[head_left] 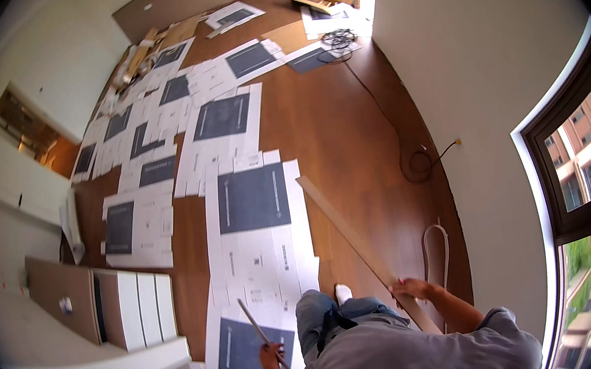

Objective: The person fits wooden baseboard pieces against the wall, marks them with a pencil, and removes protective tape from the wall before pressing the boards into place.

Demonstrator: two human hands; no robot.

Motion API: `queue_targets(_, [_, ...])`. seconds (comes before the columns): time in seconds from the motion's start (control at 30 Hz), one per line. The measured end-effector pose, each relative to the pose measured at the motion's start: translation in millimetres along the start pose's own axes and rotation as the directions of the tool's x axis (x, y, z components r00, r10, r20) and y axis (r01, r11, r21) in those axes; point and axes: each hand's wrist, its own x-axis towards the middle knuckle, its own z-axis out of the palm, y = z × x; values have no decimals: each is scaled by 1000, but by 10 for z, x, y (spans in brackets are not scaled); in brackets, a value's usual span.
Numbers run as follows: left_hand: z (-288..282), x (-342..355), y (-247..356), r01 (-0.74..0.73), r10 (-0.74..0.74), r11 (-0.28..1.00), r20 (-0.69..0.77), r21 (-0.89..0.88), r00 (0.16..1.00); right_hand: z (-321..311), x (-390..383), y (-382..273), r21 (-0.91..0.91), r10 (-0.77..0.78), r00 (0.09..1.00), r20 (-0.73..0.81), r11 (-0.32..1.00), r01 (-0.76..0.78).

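My left hand [271, 354] is closed around a thin grey strip [253, 322], which slants up and to the left over the paper-covered floor. On the other side, my right hand [413, 289] grips a long, flat brown board [346, 231] near its lower end. The board runs away from me to the upper left, over bare wood floor [337, 135]. Its lowest part is partly hidden by my body. Whether its far end touches the floor, I cannot tell.
White and dark-grey cardboard sheets [255, 245] cover much of the floor. A black cable [382, 111] trails along the right wall from a coil [338, 40]. A pale bent strip [428, 257] stands by that wall. Panels [141, 307] are at left; a window [579, 150] is at right.
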Motion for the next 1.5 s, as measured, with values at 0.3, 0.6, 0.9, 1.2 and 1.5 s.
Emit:
queue_targets(0.3, [562,1662,780,281,-338,849,50,448,940,-630,1119,-1560,-199,63,908,-414,967,-158])
queue_targets(0.6, [2948,4428,4207,-152,18,749,209,645,978,-1631,1644,-4140,-53,-159,915,-372,987,150])
queue_targets(0.9, [5795,5792,6860,-444,225,650,401,617,888,-3282,3374,-4474,328,-64,798,-600,889,318])
queue_targets(1.2, [6375,6293,6514,105,-206,841,133,531,970,-5013,3591,-7992,533,-194,851,-489,705,467])
queue_targets(1.5, [7441,8228,7410,-299,-218,118,319,947,922,-6287,5033,-9520,505,-310,841,-443,689,520])
